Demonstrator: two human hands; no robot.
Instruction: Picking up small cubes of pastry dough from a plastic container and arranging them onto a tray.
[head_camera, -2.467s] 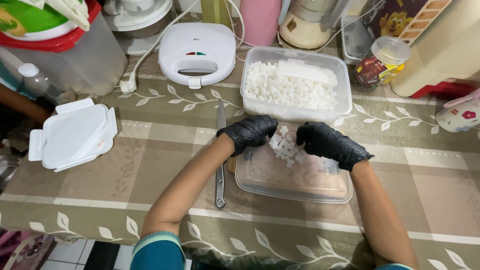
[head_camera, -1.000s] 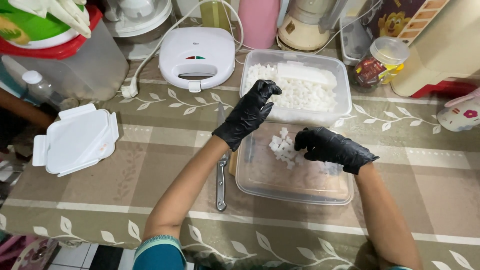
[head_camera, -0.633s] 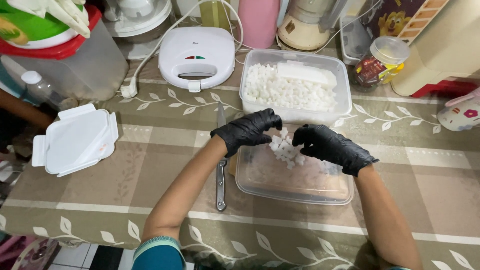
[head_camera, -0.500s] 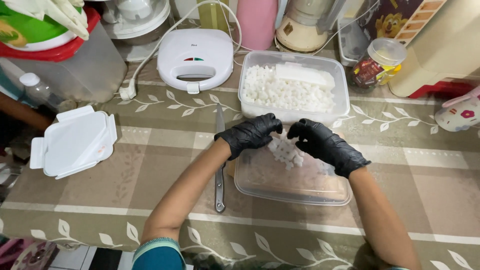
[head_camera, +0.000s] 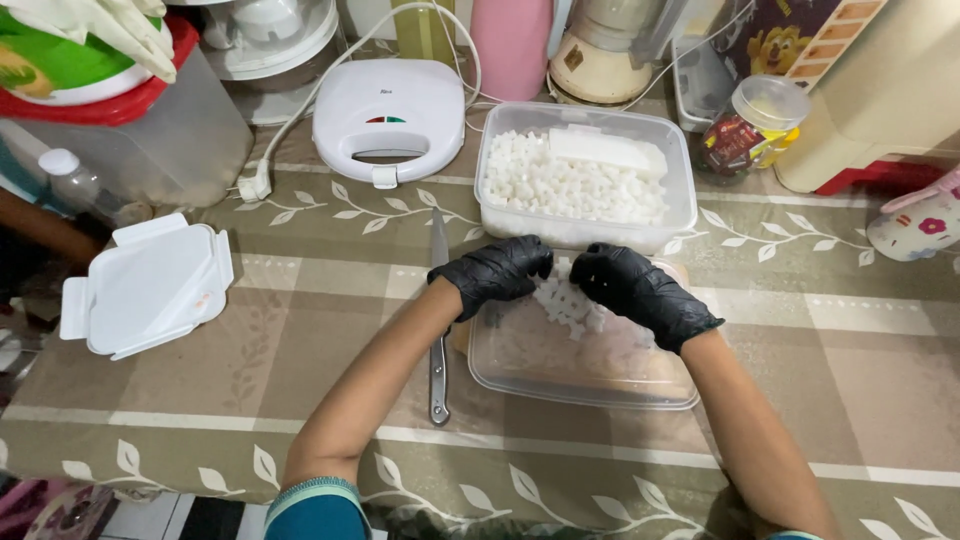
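We have our left hand (head_camera: 500, 275) and right hand (head_camera: 635, 290), both black-gloved with fingers curled, gathering the white cubes (head_camera: 568, 305) on the clear lid (head_camera: 580, 355). Behind sits the clear tub (head_camera: 585, 180) (full of cubes), a red-labelled jar (head_camera: 748, 125) to its right. A knife (head_camera: 438, 320) lies along the lid's left edge, with open tablecloth (head_camera: 300, 340) beyond.

A cluster of small white cubes (head_camera: 566, 304) lies heaped at the far edge of a clear, shallow plastic lid (head_camera: 580, 360) resting flat on the bench.
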